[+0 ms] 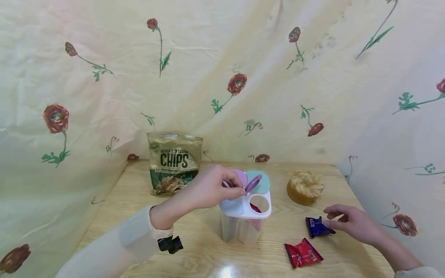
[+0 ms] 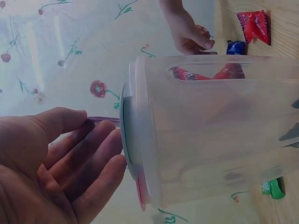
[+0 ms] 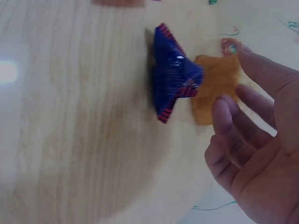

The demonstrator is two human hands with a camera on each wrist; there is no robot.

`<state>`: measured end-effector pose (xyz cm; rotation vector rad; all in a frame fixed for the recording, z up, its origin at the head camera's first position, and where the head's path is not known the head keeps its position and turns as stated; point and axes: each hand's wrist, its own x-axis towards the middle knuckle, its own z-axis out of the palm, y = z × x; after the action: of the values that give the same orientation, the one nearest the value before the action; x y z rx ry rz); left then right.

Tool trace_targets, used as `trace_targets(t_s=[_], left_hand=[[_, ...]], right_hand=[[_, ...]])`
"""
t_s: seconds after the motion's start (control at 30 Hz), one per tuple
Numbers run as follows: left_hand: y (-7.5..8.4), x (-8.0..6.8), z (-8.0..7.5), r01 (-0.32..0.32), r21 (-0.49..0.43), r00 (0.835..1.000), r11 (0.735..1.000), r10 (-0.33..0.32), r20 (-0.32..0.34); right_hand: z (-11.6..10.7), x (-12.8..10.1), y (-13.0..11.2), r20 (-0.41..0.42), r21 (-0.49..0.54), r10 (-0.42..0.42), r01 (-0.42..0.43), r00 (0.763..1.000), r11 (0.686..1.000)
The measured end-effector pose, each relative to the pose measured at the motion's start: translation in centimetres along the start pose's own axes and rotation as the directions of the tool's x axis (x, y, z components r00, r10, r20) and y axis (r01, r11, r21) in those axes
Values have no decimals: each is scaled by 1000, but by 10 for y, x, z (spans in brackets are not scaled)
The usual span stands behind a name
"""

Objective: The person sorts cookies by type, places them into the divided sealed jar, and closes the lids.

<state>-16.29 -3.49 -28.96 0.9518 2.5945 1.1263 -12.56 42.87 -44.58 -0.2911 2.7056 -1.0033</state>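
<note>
A clear plastic container [image 1: 240,231] with a white top stands mid-table, and red packets [image 2: 229,71] show inside it. Its round hole at the front right is uncovered, with a purple flip lid [image 1: 253,183] raised above it. My left hand [image 1: 208,187] pinches this lid between thumb and fingertip; the other fingers are loosely bent beside the top. A blue wrapped packet [image 1: 317,226] lies on the table at the right. My right hand [image 1: 354,223] hovers right beside that packet, fingers relaxed and parted, holding nothing.
A red packet [image 1: 303,253] lies at the front right of the table [image 1: 201,239]. Behind the blue packet sits a round bun [image 1: 304,187]. A bag of chips [image 1: 175,164] stands at the back left. A flowered cloth [image 1: 194,58] hangs behind.
</note>
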Motion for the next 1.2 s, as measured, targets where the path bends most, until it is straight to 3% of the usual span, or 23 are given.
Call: trace_targets(t_s=[0.2, 0.5, 0.73, 0.97, 1.2], left_hand=[[2, 0, 0, 3, 0, 1000, 1000, -3, 9], [2, -1, -1, 4, -3, 1000, 1000, -4, 5], [2, 0, 0, 19, -1, 1000, 1000, -19, 5], [2, 1, 1, 33, 9, 999, 999, -33, 6], [3, 1, 1, 27, 20, 1000, 999, -27, -6]], right_hand=[[9, 3, 13, 50, 12, 114, -115, 992, 993], [21, 10, 20, 32, -22, 174, -173, 984, 985], [24, 16, 22, 22, -5, 268, -268, 963, 963], [22, 15, 30, 72, 93, 231, -237, 970, 967], [25, 18, 34, 62, 145, 180, -188, 982, 971]])
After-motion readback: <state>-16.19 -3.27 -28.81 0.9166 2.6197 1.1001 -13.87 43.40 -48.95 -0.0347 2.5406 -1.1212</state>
